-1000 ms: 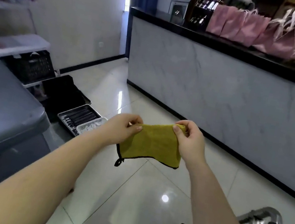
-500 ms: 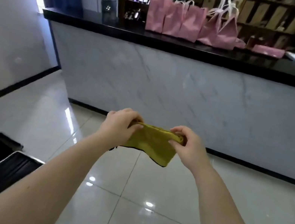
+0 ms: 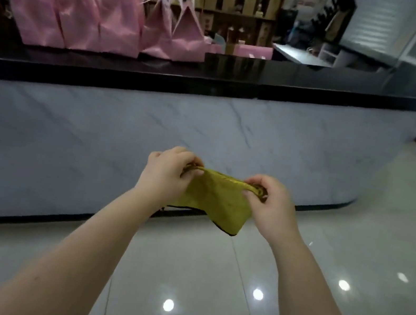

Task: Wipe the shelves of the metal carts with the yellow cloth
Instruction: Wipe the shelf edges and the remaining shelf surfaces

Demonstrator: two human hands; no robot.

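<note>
A yellow cloth (image 3: 216,204) with a dark edge hangs between my two hands, in the air in front of me. My left hand (image 3: 167,174) pinches its upper left corner. My right hand (image 3: 270,204) pinches its upper right corner, with the fabric bunched under the fingers. The lower part of the cloth droops to a point. No metal cart is in view.
A long counter with a marble front (image 3: 92,142) and a black top (image 3: 298,81) runs across ahead of me. Several pink paper bags (image 3: 86,19) stand on it. Wooden shelving (image 3: 229,0) rises behind. Glossy tiled floor (image 3: 204,295) lies below my arms.
My view has swung to the right: the grey table, the black tray and the cart corner have left the frame. Both hands keep their hold on the cloth, now gathered closer together.
</note>
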